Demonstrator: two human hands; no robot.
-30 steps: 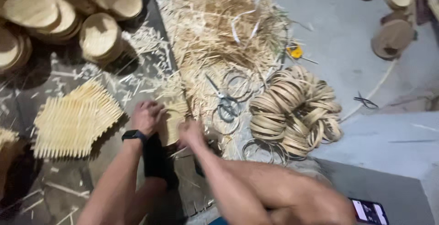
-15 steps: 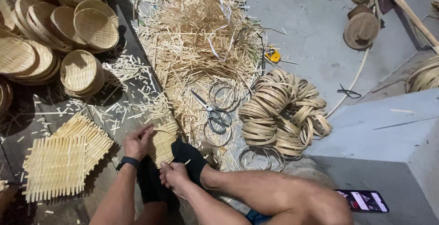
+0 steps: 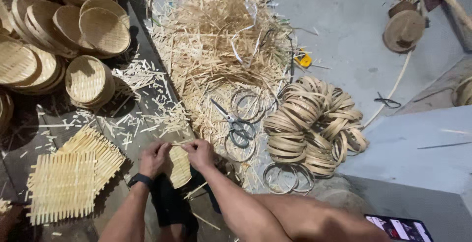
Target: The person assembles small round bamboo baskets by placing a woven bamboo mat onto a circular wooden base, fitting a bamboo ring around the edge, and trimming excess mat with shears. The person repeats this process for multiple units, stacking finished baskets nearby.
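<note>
A small round woven bamboo mat (image 3: pixel 179 166) lies on the dark board in front of me. My left hand (image 3: pixel 154 158), with a black watch on the wrist, grips its left edge. My right hand (image 3: pixel 200 153) grips its top right edge, and a thin bamboo strip runs between the two hands along the top. Grey scissors (image 3: pixel 235 124) lie on the floor just right of my right hand, among thin wire rings.
Two square woven bamboo mats (image 3: pixel 69 180) lie at lower left. Stacks of round woven trays (image 3: pixel 86 77) stand at the left. A big heap of bamboo slivers (image 3: pixel 221 40) lies ahead. A pile of bamboo hoops (image 3: pixel 312 124) sits at right. A phone (image 3: pixel 398 227) is at lower right.
The view has shifted and closed in. Both hands have come together on the small round mat, my right hand moving up to its top edge.
</note>
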